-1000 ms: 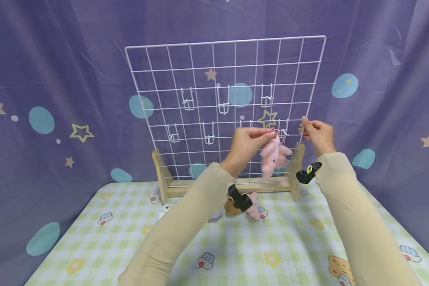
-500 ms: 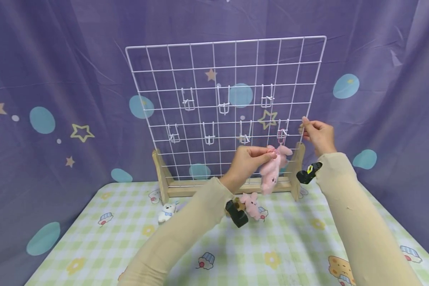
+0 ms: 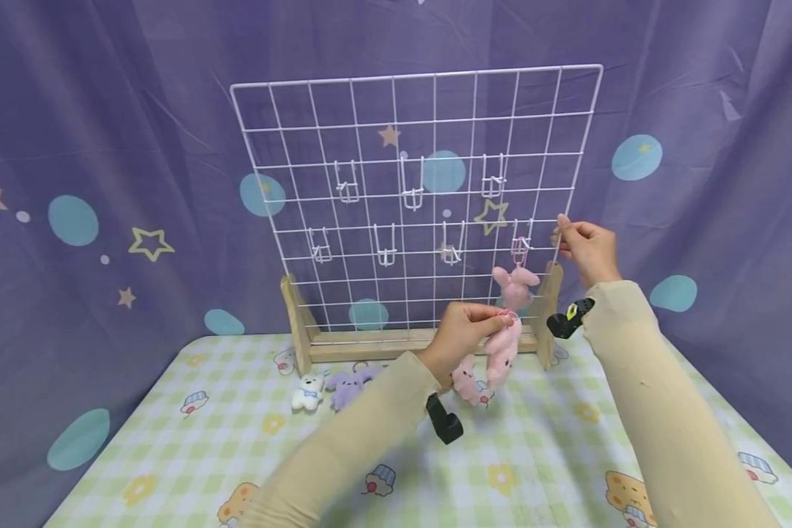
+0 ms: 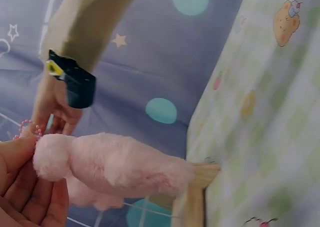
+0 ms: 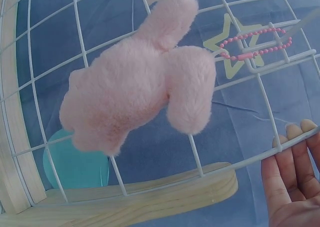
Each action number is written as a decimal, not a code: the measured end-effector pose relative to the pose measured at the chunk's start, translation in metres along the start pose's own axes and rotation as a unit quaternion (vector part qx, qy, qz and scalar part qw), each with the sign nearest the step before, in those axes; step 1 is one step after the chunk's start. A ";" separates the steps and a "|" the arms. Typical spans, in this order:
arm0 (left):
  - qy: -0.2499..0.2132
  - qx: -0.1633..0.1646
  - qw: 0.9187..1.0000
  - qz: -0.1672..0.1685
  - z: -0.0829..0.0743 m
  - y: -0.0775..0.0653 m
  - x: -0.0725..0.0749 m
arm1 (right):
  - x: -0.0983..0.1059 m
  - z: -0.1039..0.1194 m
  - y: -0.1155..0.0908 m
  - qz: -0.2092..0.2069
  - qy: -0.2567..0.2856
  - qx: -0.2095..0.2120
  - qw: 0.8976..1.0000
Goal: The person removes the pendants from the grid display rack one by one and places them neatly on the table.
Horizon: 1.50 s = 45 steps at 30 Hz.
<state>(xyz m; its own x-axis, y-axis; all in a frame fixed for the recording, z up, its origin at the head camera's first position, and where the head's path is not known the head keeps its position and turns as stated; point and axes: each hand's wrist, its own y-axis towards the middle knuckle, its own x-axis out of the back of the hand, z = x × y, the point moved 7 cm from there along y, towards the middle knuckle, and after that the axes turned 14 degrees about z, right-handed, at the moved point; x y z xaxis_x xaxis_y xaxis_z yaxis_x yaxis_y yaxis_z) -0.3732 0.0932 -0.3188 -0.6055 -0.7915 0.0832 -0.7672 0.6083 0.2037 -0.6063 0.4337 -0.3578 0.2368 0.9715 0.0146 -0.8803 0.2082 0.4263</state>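
My left hand [image 3: 465,334] pinches the bead chain of a pink plush keychain [image 3: 503,356], which dangles just above the table. In the left wrist view its fluffy body [image 4: 115,162] stretches away from the fingertips. Directly above it, a second pink plush keychain [image 3: 516,290] with long ears hangs from the lower right hook [image 3: 521,246]. Its pink bead chain [image 5: 255,44] loops over that hook in the right wrist view. At the white wire grid's [image 3: 414,121] right edge, my right hand [image 3: 589,251] holds the frame between thumb and fingers.
Several other white hooks [image 3: 413,196] sit on the grid, which stands in wooden feet [image 3: 297,326]. Before it on the checked tablecloth [image 3: 435,477] lie a white plush [image 3: 308,392], a purple plush [image 3: 347,387] and another pink plush [image 3: 465,381]. A purple curtain [image 3: 105,88] surrounds the table.
My left hand has come down from the lower right hook with the pink plush keychain, uncovering the one that hangs there. The right hand stays at the grid's edge.
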 end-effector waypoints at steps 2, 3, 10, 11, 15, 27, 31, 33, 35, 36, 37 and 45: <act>-0.006 0.005 1.000 -0.001 0.007 0.000 -0.002 | 0.001 -0.001 0.001 0.001 0.003 -0.001 1.000; -0.006 0.002 1.000 -0.002 0.010 0.001 -0.003 | 0.001 -0.002 0.001 0.000 0.005 -0.002 1.000; -0.015 -0.010 1.000 -0.004 0.029 0.002 -0.008 | 0.002 -0.005 0.003 0.001 0.001 0.000 1.000; -0.017 -0.004 1.000 -0.006 0.033 0.002 -0.009 | 0.002 -0.004 0.003 0.002 0.005 0.001 1.000; -0.037 0.018 0.999 -0.014 0.045 0.000 -0.013 | 0.000 -0.002 0.001 0.005 0.007 0.001 1.000; -0.047 0.035 0.998 -0.027 0.075 0.006 -0.019 | 0.003 -0.008 0.004 0.007 0.000 -0.001 1.000; -0.040 0.023 0.998 -0.031 0.081 0.009 -0.018 | 0.003 -0.013 0.008 0.006 -0.002 0.004 1.000; -0.038 0.020 0.998 -0.036 0.083 0.010 -0.017 | 0.004 -0.014 0.010 0.006 0.000 0.007 1.000; -0.033 0.021 0.998 -0.043 0.086 0.011 -0.015 | 0.004 -0.014 0.010 0.009 0.008 0.010 1.000; -0.035 0.025 0.998 -0.047 0.088 0.012 -0.014 | 0.003 -0.013 0.010 0.010 0.012 0.011 1.000; -0.036 0.029 0.998 -0.050 0.089 0.012 -0.013 | 0.003 -0.013 0.010 0.010 0.015 0.011 1.000; -0.030 0.074 0.995 -0.062 0.103 0.015 -0.002 | 0.002 -0.007 0.004 0.012 0.015 0.014 1.000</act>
<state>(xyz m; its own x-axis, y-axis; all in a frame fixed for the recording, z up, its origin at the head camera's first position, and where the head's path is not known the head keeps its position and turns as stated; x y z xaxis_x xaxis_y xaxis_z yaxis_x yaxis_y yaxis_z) -0.4052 0.1100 -0.4164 -0.5121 -0.8589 0.0072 -0.8570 0.5115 0.0619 -0.6124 0.4378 -0.3624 0.2034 0.9791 -0.0017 -0.8740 0.1824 0.4505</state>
